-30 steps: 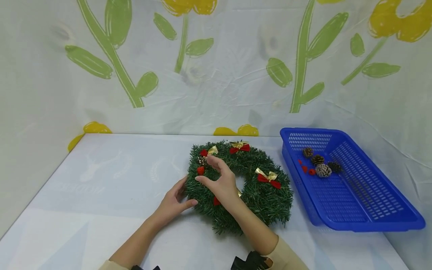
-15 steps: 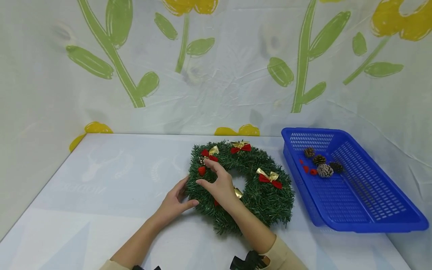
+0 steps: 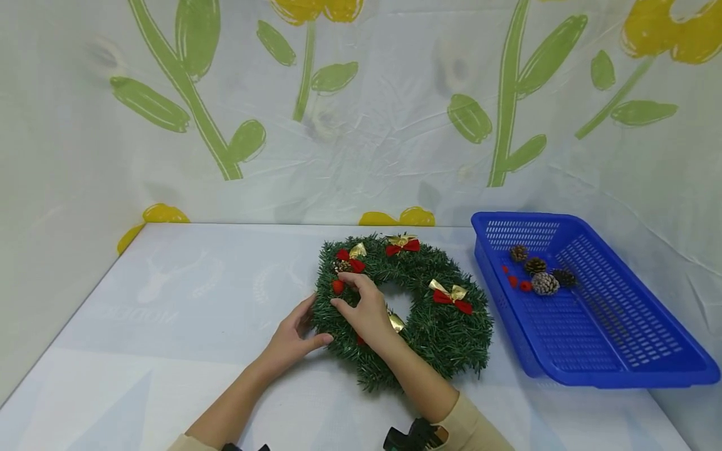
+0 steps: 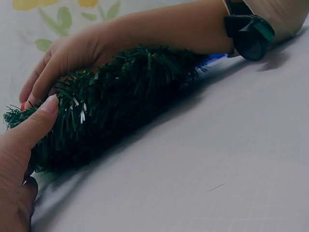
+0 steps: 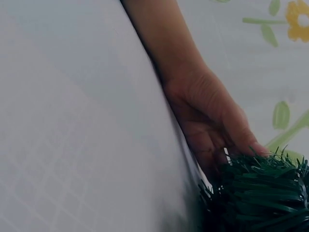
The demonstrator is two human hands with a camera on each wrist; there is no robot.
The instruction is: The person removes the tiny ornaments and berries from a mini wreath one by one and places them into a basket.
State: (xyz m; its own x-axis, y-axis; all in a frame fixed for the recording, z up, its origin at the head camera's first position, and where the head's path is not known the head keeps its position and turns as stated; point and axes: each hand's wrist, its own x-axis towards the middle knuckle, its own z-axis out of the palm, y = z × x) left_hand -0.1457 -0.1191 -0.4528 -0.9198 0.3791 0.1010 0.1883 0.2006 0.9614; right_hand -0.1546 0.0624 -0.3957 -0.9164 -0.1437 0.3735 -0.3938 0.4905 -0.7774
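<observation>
A green wreath (image 3: 451, 338) with red-and-gold bows (image 3: 449, 295) lies flat on the white table. My left hand (image 3: 290, 338) grips its left rim, thumb on top and fingers at the outer side; the right wrist view shows this hand (image 5: 207, 108) holding the greenery (image 5: 265, 198). Over the wreath's left part is my right hand (image 3: 369, 313), thumb and forefinger spread on either side of a red berry (image 3: 338, 287). In the left wrist view, fingertips of the right hand (image 4: 72, 53) come close to a red spot (image 4: 22, 105); contact is unclear. A small pinecone (image 3: 341, 266) sits above the berry.
A blue plastic basket (image 3: 609, 366) stands at the right of the table (image 3: 186, 351). It holds several pinecones (image 3: 545, 284) and a few red berries (image 3: 526, 286). A white cloth printed with flowers (image 3: 395, 125) hangs behind the table.
My right hand has shifted slightly down toward the berry, and the gap between its thumb and forefinger has narrowed. The left hand keeps its grip on the wreath.
</observation>
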